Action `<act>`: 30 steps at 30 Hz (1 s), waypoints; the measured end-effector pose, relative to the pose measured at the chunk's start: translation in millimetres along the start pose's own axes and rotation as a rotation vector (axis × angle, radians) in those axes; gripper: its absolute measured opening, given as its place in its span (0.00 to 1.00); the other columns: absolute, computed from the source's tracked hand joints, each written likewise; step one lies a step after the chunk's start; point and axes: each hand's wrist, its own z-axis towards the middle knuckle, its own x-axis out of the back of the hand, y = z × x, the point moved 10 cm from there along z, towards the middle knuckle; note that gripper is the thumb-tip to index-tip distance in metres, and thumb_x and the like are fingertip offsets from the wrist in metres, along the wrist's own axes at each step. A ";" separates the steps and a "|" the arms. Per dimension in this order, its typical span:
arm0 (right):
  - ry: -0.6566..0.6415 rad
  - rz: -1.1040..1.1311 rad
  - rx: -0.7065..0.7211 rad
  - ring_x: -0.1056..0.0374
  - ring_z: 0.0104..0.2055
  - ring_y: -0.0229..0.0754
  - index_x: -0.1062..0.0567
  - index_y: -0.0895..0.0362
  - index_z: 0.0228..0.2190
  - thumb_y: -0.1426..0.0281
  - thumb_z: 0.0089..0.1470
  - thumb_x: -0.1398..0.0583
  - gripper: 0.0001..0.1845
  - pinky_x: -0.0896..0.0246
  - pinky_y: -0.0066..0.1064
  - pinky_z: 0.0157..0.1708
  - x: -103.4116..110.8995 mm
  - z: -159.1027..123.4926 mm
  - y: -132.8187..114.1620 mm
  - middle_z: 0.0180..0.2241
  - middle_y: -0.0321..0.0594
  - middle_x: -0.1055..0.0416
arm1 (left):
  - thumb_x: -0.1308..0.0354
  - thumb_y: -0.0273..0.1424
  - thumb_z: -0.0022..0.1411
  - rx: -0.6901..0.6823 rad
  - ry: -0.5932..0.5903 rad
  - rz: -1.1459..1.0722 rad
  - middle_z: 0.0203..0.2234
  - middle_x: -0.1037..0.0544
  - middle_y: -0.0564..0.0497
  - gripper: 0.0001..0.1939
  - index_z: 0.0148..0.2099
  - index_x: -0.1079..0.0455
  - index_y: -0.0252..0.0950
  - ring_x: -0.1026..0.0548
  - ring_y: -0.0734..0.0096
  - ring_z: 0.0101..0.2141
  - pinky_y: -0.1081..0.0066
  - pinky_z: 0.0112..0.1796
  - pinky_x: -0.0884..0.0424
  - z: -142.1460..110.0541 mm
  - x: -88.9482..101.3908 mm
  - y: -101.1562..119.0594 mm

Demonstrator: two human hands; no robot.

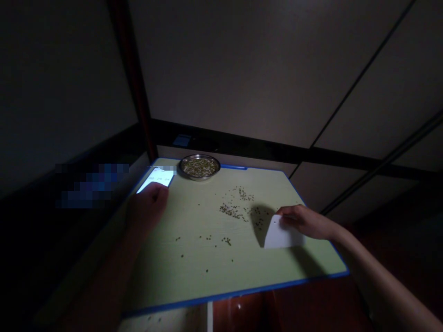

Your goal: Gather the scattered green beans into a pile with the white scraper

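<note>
My right hand (pixel 297 220) pinches the upper edge of a flat white scraper (pixel 282 235), which is tilted over the right side of a pale green board (pixel 166 276). Small dark beans or seeds (pixel 231 211) lie scattered to the left of the scraper, with a denser patch near the middle. Closed like a fist, my left hand (pixel 148 203) is at the board's left edge, just in front of a lit phone (pixel 158 177). Its fingers are mostly hidden, so whether it grips anything is unclear. A round metal dish (pixel 200 177) at the back holds many greenish beans or seeds.
Blue trim (pixel 242 295) edges the board. Behind the dish, a blue strip (pixel 233 167) runs along the back edge. Large panels (pixel 242 74) rise behind the board. A reddish-brown glossy surface (pixel 238 313) shows below the front edge. The surroundings are dim.
</note>
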 end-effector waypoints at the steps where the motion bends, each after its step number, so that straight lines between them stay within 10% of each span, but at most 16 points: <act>1: 0.007 -0.002 -0.001 0.29 0.38 0.42 0.24 0.58 0.42 0.72 0.58 0.47 0.14 0.38 0.32 0.40 -2.0 -0.6 -0.3 0.38 0.43 0.23 | 0.49 0.38 0.59 0.004 -0.005 0.002 0.24 0.26 0.53 0.11 0.31 0.31 0.38 0.29 0.70 0.26 0.72 0.27 0.40 -0.4 -0.2 0.5; 9: 0.010 0.054 0.011 0.32 0.33 0.42 0.24 0.57 0.40 0.71 0.58 0.46 0.13 0.39 0.32 0.34 -24.0 6.3 6.1 0.33 0.41 0.24 | 0.50 0.37 0.60 0.010 -0.020 0.006 0.23 0.27 0.54 0.11 0.31 0.32 0.37 0.30 0.72 0.26 0.73 0.27 0.40 -2.9 1.9 6.7; 20: 0.122 -0.035 0.148 0.35 0.30 0.37 0.24 0.60 0.36 0.74 0.52 0.45 0.11 0.43 0.28 0.32 -3.1 106.9 -14.2 0.30 0.39 0.26 | 0.49 0.38 0.60 0.011 -0.045 0.021 0.24 0.26 0.56 0.11 0.33 0.31 0.37 0.30 0.72 0.28 0.75 0.29 0.40 -1.5 -2.2 -1.2; 26: 0.279 -0.063 0.050 0.32 0.36 0.41 0.26 0.61 0.40 0.66 0.57 0.46 0.14 0.41 0.28 0.33 62.4 83.8 18.3 0.36 0.44 0.24 | 0.49 0.37 0.59 -0.018 -0.047 0.038 0.24 0.27 0.55 0.11 0.32 0.30 0.37 0.31 0.72 0.27 0.75 0.29 0.40 -1.8 -3.8 2.1; 30: 0.418 -0.475 -0.468 0.28 0.38 0.44 0.27 0.60 0.46 0.67 0.59 0.49 0.17 0.40 0.28 0.34 119.8 32.5 96.5 0.40 0.49 0.24 | 0.47 0.38 0.58 0.015 -0.042 0.019 0.23 0.26 0.55 0.11 0.32 0.29 0.37 0.31 0.72 0.26 0.75 0.28 0.41 -1.9 -3.0 0.9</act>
